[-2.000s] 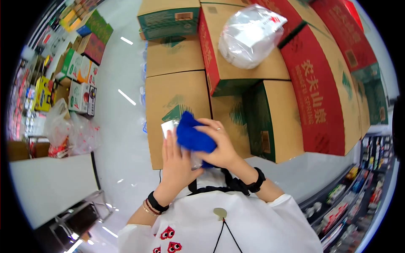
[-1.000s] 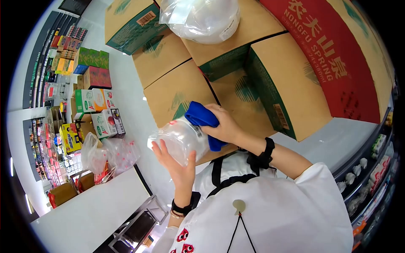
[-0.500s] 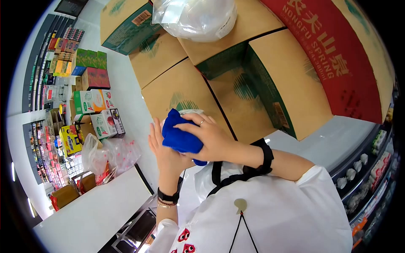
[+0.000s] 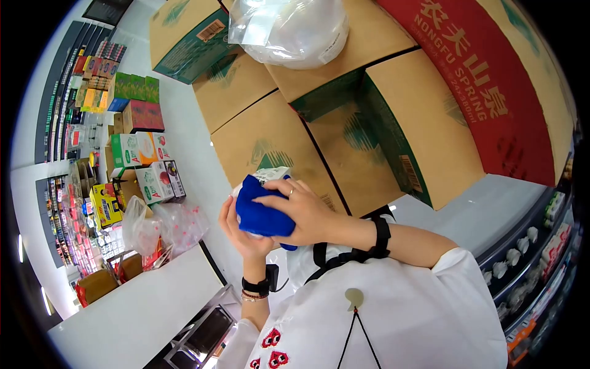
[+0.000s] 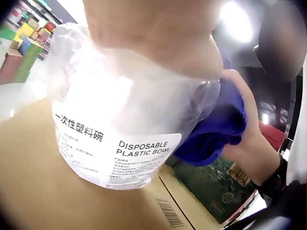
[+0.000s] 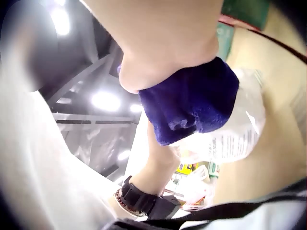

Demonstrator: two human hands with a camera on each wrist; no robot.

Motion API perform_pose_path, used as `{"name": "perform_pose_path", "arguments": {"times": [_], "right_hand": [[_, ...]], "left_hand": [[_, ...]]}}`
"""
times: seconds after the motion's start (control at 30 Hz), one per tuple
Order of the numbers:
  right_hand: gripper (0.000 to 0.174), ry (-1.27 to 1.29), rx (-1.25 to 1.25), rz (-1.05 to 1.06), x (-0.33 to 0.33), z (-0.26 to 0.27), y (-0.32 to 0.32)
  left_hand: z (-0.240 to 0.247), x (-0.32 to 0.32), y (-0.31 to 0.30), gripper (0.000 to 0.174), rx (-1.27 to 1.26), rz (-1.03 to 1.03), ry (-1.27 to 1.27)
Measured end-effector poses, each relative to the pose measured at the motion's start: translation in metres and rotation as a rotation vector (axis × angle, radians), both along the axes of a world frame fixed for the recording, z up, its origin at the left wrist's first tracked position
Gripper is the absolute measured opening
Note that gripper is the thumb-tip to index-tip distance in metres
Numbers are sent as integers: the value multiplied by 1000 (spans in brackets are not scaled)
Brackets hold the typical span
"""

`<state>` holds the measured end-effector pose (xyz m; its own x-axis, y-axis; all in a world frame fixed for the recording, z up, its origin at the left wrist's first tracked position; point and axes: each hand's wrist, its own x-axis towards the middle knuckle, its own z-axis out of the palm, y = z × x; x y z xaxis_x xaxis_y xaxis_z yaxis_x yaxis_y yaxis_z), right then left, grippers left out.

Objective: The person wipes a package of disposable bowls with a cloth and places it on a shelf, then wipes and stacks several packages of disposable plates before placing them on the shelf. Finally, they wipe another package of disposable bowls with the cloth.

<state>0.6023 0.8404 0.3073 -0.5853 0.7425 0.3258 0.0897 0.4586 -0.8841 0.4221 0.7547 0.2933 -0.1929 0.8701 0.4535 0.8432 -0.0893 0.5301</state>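
A clear plastic pack of disposable plastic bowls [image 5: 115,129] with a white printed label is between my hands. My left hand [image 4: 246,237] holds the pack from the left side, fingers curved round it. With my right hand [image 4: 307,212] I grip a bunched blue cloth [image 4: 261,212] and press it against the pack. In the head view the cloth and hands cover most of the pack; only its printed edge shows beyond the cloth. The right wrist view shows the cloth [image 6: 192,103] lying against the clear wrapping.
Cardboard cartons [image 4: 258,135] stand below and beyond my hands. On one sits another wrapped bowl pack [image 4: 292,34]. A red water carton [image 4: 473,92] is at right, near shelves [image 4: 522,258]. To the left are a white table [image 4: 141,301], plastic bags [image 4: 175,224] and boxed goods [image 4: 138,150].
A second ago my left hand was spread beside the pack; now its fingers curve round it. The cloth has moved left over the pack, and the pack has turned. Earlier, the head view swung.
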Motion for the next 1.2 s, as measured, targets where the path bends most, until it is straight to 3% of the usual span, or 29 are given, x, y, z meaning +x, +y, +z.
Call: {"name": "perform_pose_path", "arguments": {"times": [0.1, 0.13, 0.2, 0.33, 0.4, 0.43, 0.5, 0.53, 0.6, 0.77, 0.97, 1.07, 1.13, 1.2], "right_hand": [[66, -100, 152, 85, 4, -27, 17], [67, -132, 187, -23, -1, -45, 22], [68, -265, -182, -10, -2, -59, 46], [67, -425, -91, -58, 9, -42, 62], [66, -392, -9, -97, 15, -33, 58], [66, -401, -9, -100, 20, -28, 55], [69, -272, -40, -48, 24, -16, 46], [69, -275, -40, -44, 25, -11, 43], [70, -206, -174, -61, 27, -5, 38], [71, -158, -113, -6, 29, -11, 32], [71, -28, 31, 43, 13, -21, 22], [67, 40, 15, -4, -3, -56, 22], [61, 81, -177, -200, -16, -84, 30], [55, -85, -303, -158, -15, -80, 53]], "left_hand": [[1, -6, -7, 77, -7, 67, 8], [1, -9, -8, 76, -3, 98, 7], [2, -9, -3, 75, -7, 123, 20], [8, -5, 6, 75, -49, 81, -32], [14, 0, 11, 79, -168, 282, -136], [19, 3, 13, 79, -169, 279, -145], [34, 9, 13, 90, -409, 393, -80], [40, 12, 13, 90, -410, 396, -84], [45, 21, 13, 101, -497, 349, 273], [43, 24, 26, 100, -208, 254, 402], [20, 9, 21, 89, -131, 134, -100], [10, -3, 16, 83, -106, 169, -117], [7, -7, 12, 77, -81, 182, -110], [1, -10, 10, 75, -53, 235, -196]]}}
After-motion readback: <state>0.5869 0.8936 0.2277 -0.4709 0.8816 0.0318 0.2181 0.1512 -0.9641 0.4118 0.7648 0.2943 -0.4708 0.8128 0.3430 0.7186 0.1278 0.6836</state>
